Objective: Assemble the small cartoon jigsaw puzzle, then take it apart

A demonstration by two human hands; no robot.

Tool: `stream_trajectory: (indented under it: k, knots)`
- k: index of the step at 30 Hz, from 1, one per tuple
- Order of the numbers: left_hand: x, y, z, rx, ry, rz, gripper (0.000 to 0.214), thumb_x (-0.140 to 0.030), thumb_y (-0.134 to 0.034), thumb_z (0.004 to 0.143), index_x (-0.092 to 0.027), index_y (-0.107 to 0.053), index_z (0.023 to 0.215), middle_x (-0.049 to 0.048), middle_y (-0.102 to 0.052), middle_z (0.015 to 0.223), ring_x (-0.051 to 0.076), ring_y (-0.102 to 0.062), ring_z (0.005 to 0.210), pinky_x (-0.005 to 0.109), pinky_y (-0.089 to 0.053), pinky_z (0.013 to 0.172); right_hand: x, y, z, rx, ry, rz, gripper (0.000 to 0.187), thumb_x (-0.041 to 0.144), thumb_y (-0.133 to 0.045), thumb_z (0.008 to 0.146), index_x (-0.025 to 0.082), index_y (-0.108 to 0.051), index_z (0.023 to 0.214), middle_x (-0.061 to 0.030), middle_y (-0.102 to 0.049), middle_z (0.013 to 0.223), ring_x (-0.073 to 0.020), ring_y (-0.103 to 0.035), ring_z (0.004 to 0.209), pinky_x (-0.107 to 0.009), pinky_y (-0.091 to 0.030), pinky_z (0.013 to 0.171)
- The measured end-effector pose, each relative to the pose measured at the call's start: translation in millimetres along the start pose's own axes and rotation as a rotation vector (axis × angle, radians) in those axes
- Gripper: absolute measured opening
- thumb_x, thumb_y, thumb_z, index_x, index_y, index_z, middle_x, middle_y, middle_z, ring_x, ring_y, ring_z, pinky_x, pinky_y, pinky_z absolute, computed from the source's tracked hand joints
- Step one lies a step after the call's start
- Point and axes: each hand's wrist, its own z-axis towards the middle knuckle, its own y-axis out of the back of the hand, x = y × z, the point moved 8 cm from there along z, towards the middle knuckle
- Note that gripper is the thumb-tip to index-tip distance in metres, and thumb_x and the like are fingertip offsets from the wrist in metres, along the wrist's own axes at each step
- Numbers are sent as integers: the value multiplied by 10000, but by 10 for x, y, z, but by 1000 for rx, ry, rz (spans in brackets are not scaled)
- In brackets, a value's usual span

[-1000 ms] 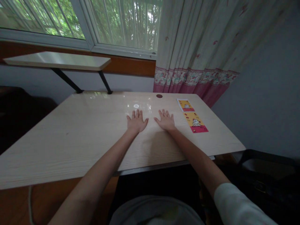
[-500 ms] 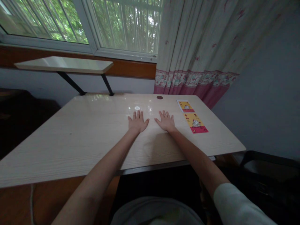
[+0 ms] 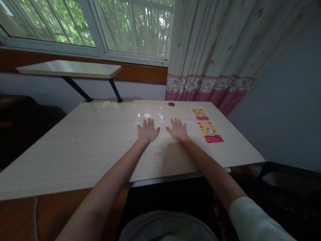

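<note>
Palm down on the pale wood-grain desk (image 3: 100,144), my left hand (image 3: 148,131) lies with its fingers spread and holds nothing. A short gap to its right, my right hand (image 3: 178,130) rests flat the same way, also holding nothing. To the right of that hand lies a yellow-and-red printed paper piece (image 3: 210,132) with a white cartoon figure on it. Just behind it is a smaller one (image 3: 200,114) with a similar print and a white edge along its left side. Neither hand touches them.
A raised shelf (image 3: 70,69) on black supports stands at the desk's back left. Near the back edge is a round brown disc (image 3: 171,104). A floral curtain (image 3: 200,67) hangs behind, beside a barred window (image 3: 135,30). At lower right is a dark chair (image 3: 288,187).
The view has shifted very slightly. Both hands and the printed papers stay in the same places on the desk.
</note>
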Motion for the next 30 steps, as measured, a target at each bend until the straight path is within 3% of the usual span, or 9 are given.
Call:
stream_trajectory:
  k: [30]
  knots:
    - [20, -31, 18, -7, 4, 8, 763, -612, -121, 850, -149, -165, 1455, 93, -118, 1521, 323, -96, 1386, 618, -155, 1046, 4, 2, -8, -1, -5, -21, 740, 676, -160, 852, 250, -133, 1456, -37, -83, 1530, -264, -84, 1394, -539, -60, 1089]
